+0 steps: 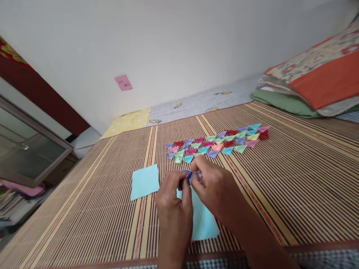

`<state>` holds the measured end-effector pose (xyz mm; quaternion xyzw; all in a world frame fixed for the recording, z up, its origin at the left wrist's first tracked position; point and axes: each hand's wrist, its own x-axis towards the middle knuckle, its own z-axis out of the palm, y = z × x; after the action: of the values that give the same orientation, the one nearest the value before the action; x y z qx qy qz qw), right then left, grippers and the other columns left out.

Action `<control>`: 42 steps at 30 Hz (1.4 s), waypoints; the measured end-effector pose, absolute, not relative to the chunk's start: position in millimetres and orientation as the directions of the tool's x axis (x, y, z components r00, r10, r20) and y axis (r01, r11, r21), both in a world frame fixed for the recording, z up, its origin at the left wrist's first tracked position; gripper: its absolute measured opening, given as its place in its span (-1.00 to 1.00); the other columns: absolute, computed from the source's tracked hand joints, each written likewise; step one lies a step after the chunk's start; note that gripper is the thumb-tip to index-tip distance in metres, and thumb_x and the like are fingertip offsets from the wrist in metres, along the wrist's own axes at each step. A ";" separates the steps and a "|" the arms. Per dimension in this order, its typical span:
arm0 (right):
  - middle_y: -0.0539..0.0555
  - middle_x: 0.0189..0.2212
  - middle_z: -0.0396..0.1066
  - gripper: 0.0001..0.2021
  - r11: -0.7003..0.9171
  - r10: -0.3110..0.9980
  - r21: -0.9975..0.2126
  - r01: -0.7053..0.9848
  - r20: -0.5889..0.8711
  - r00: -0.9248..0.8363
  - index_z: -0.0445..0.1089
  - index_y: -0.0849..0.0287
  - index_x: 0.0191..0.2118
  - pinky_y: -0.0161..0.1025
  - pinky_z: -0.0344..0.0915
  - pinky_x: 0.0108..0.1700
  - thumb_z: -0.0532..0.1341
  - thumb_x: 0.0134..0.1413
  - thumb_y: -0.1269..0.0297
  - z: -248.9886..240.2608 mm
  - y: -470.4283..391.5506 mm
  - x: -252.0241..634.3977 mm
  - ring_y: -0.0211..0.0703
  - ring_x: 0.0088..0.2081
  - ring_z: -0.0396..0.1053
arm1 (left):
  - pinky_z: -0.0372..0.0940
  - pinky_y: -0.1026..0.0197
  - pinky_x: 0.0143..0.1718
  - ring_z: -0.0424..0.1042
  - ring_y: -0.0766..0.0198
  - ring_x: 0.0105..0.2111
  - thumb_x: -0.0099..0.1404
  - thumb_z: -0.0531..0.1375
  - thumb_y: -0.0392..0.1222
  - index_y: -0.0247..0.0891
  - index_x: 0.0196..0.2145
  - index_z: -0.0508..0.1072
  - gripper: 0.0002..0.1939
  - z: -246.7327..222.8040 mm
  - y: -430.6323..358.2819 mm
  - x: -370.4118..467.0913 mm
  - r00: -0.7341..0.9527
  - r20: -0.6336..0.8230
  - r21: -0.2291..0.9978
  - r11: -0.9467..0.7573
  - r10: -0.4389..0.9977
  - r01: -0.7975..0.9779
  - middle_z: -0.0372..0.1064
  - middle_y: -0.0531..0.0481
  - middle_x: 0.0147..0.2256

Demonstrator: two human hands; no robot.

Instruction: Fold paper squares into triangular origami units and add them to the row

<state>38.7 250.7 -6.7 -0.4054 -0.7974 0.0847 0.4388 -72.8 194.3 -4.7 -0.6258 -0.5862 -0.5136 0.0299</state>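
Here, two hands (pixel 172 196), one purple paper (pixel 190 175)

folded paper pieces (pixel 227 150): thirty-odd, exact count unclear | blue squares (pixel 145 182): 2 visible | held purple paper (pixel 190 176): 1 | pink wall note (pixel 123 82): 1

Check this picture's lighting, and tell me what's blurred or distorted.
Head view: soft light, no hard shadows standing out on the striped mat; head view: the pile at lower left looks blurred, and the outer edges look stretched; head view: left hand and right hand look clearer, partly hiding the purple paper.
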 end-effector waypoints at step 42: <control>0.05 -0.30 0.36 -0.78 0.751 0.649 -0.491 0.441 0.430 -0.628 0.33 0.19 -0.32 -0.23 0.26 -0.22 0.09 0.25 0.63 0.9 249.7 51.9 -0.16 -0.29 0.35 | 0.23 0.24 -0.35 0.37 0.27 -0.42 0.36 0.21 -0.24 -0.19 -0.38 0.50 -0.86 -4.0 194.2 -95.3 -0.307 0.213 0.933 -0.100 0.928 0.345 0.44 0.07 -0.46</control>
<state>51.9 249.7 0.9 -0.3078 -0.8855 0.1722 0.3024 -95.3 194.2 -4.0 -0.5199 -0.6117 -0.5287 -0.2757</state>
